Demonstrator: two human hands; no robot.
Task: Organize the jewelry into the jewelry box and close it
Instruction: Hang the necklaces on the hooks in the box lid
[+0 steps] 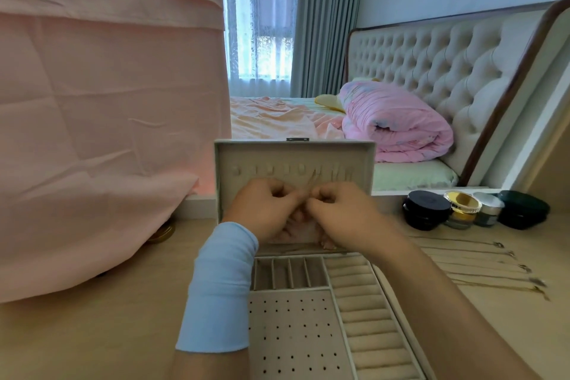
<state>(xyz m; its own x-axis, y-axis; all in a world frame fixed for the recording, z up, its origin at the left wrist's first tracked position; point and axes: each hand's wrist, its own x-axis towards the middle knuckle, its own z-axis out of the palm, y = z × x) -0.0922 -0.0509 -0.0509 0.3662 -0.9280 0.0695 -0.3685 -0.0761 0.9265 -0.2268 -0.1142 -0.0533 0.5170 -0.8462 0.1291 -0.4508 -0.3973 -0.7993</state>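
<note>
Left hand [266,207], right hand [343,216], fingers curled, pinching one chain [311,183]

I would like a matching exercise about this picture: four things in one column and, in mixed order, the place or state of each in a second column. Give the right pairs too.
Things
1. loose necklaces
2. pink blanket
3. box lid
4. left hand and right hand

Places or states
A. rolled up on the bed
B. pinching a thin chain in front of the lid
C. standing upright, open
D. laid in a row on the table, right of the jewelry box

Pairs: 1-D, 2-A, 3-C, 4-B
</note>
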